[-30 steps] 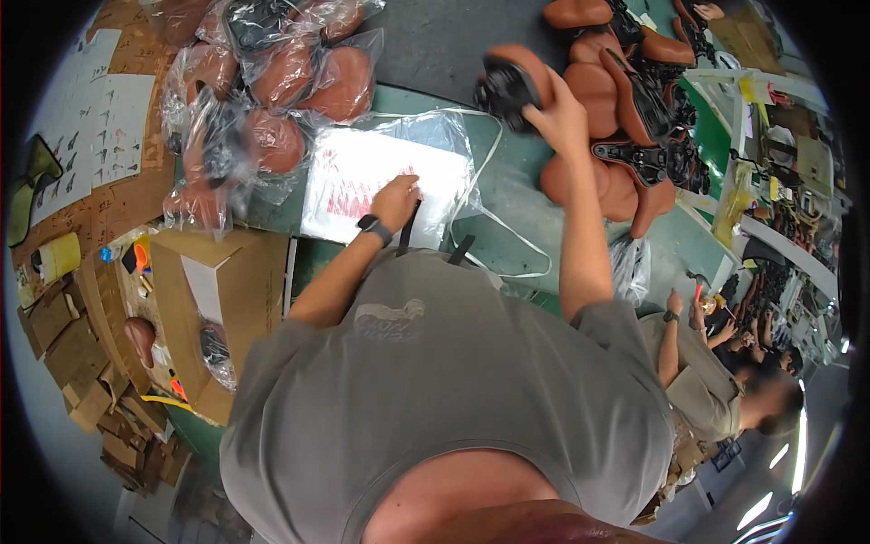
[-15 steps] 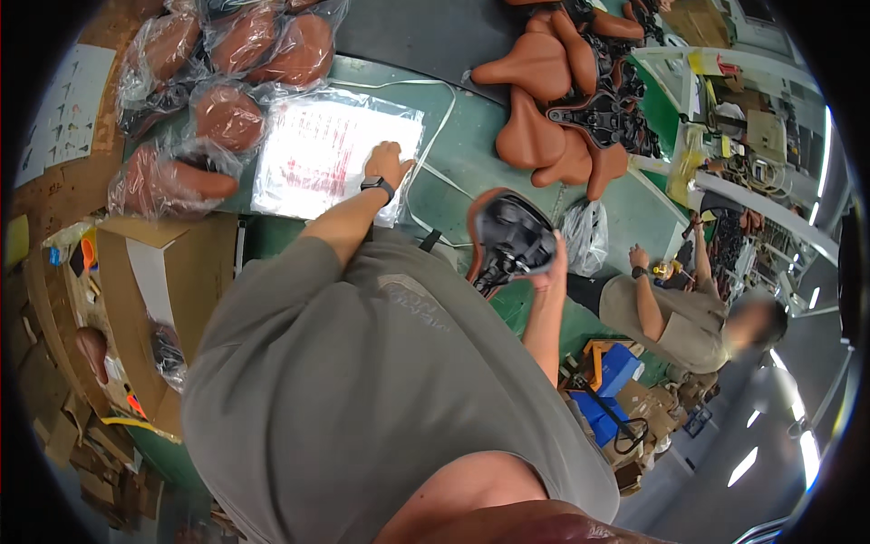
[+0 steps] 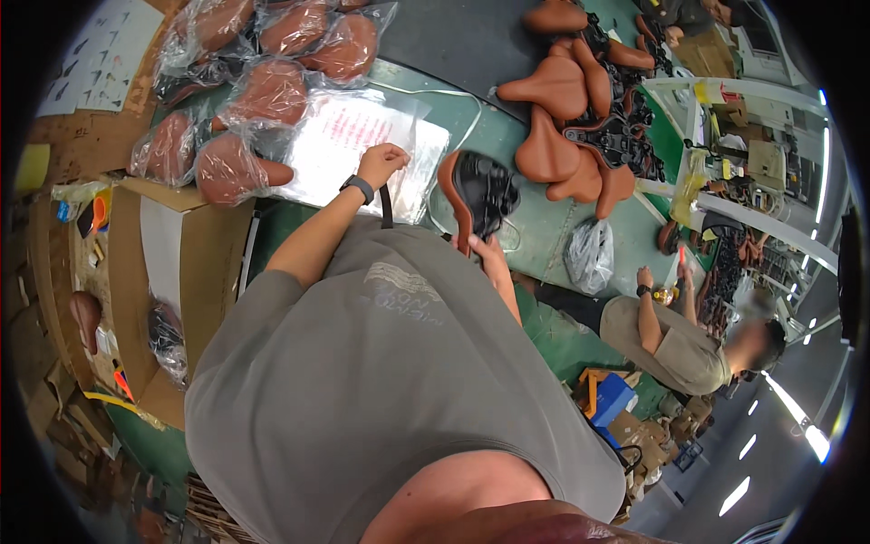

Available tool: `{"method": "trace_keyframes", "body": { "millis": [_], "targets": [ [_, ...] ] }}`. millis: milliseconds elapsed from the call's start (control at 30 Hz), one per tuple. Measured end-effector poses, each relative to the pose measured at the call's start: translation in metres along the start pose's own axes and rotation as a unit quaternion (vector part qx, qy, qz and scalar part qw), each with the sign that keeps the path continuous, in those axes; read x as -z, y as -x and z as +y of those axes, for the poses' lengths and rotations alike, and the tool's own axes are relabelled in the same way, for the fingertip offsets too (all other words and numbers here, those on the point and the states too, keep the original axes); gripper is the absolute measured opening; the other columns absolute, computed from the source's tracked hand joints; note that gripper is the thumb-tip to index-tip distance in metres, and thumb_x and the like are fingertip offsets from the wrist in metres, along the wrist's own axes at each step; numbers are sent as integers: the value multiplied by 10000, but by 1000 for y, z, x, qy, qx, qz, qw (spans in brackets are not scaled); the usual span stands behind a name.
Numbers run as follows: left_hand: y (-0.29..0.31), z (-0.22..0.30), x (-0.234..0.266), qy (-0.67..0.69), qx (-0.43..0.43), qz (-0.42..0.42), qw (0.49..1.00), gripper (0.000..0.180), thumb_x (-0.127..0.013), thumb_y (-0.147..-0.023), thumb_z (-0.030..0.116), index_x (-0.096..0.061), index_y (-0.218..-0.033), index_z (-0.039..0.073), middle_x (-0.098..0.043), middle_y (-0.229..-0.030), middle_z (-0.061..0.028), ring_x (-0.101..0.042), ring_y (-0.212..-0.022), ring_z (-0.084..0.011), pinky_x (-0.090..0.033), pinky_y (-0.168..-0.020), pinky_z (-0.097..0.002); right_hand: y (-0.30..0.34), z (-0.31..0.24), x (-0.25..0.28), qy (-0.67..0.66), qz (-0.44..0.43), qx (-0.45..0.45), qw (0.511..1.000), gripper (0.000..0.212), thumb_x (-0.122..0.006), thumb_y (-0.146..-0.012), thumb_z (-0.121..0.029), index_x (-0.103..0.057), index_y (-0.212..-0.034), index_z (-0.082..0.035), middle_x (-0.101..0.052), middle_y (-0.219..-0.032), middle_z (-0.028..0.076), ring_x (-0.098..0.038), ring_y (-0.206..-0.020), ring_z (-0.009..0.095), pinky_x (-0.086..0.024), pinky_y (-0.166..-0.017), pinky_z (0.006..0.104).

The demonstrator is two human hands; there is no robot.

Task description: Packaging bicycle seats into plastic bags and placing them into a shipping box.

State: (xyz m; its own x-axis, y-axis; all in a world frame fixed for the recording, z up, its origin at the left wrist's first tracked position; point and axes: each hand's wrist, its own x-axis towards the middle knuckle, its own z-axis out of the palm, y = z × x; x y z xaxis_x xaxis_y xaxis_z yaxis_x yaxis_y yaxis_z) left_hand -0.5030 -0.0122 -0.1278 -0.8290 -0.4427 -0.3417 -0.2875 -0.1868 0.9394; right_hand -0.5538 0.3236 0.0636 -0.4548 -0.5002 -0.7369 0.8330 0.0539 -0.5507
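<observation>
A worker in a grey shirt (image 3: 390,363) stands at a green table (image 3: 497,136), the right hand (image 3: 490,254) close to the body with its fingers closed on the narrow nose of a brown saddle (image 3: 478,195). The saddle stands tilted on its side just in front of the shirt, nose toward the worker, its black underside facing right; whether it touches the tabletop cannot be told.

The left hand (image 3: 381,163), a dark watch (image 3: 360,189) at its wrist, is over the right part of a stack of clear bags (image 3: 340,136) with red print. Its fingers are loosely curled; whether they pinch any film cannot be told. At the worker's left sits an open carton (image 3: 204,272) with a wrapped item inside.

Beyond the left hand, bagged saddles (image 3: 272,91) crowd the stack, some overlapping its edge. A white cord (image 3: 479,109) curves along the stack's right side. Farther right, unwrapped saddles (image 3: 553,150) lie heaped, near a crumpled plastic bag (image 3: 589,257). Past the table's right end, a co-worker (image 3: 671,335) in a drab shirt holds both hands forward beneath bright ceiling lights (image 3: 736,492).
</observation>
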Motion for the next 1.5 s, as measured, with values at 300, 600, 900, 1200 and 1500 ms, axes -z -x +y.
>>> {"method": "trace_keyframes", "body": {
  "millis": [300, 600, 900, 1200, 1500],
  "targets": [
    [85, 91, 58, 198, 111, -106, 968, 238, -710, -1097, 172, -769, -1247, -3, -818, -1098, -61, -771, -979, -161, -625, -875, -328, -123, -32, -124, -16, -187, -58, 981, 464, -768, -1004, -26, -536, -1406, -1, -724, -1174, 202, -775, -989, 312, -690, -834, 411],
    [113, 130, 201, 460, 78, 65, 882, 243, -646, -1131, 173, -718, -1320, 39, -782, -1208, -65, -751, -1085, -177, -624, -963, -347, -67, -81, -114, 62, -210, 104, 970, 637, -850, -881, -8, -559, -1447, -15, -713, -1168, 138, -701, -1048, 288, -583, -942, 424],
    [65, 179, 51, -75, -54, 85, 992, 260, -910, -900, 210, -819, -930, -32, -779, -762, -83, -699, -679, -121, -565, -652, -315, -17, -90, -140, 18, -151, 90, 984, 618, -802, -897, 28, -563, -1467, 13, -768, -1220, 181, -802, -991, 314, -673, -867, 415],
    [96, 188, 100, 528, 105, -84, 839, 289, -659, -1122, 174, -700, -1336, -14, -790, -1187, -84, -771, -1077, -210, -635, -968, -365, -66, -90, -117, -86, -128, -69, 986, 538, -803, -974, -69, -560, -1442, 35, -713, -1195, 217, -739, -983, 328, -652, -848, 463],
    [104, 267, 44, 90, -2, -109, 990, 275, -737, -1078, 205, -757, -1234, -20, -801, -1066, -81, -742, -985, -131, -602, -863, -311, -53, -128, -162, -9, -186, 27, 982, 556, -767, -969, -23, -555, -1480, 27, -745, -1240, 205, -756, -1023, 310, -642, -913, 450]
  ]
}}
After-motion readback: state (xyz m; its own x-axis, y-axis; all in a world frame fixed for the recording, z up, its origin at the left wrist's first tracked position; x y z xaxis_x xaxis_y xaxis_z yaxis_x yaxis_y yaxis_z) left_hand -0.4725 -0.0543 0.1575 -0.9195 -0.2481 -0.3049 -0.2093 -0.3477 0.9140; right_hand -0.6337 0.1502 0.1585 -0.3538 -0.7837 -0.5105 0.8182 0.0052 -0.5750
